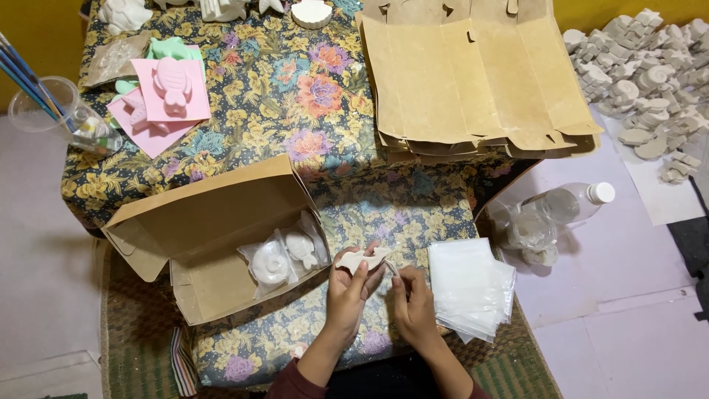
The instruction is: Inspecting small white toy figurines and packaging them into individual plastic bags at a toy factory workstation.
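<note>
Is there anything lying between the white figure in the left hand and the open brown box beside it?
Nothing visible. The left hand holds the white plaster figure just right of the open brown box; only bare floral cloth lies between them. Two bagged figures already sit inside.

Both forearms enter from six o'clock, sleeves dark red at the lower edge, and converge toward the middle of the view. The left hand (351, 287) is raised with its back to the camera, fingers pointing to twelve o'clock and curled, thumb and fingertips pinched closed at the top. The right hand (413, 303) sits just at its three o'clock side, slightly lower, back upward, fingers bent inward toward eleven o'clock, fingertips drawn together near the left hand's fingertips
</note>
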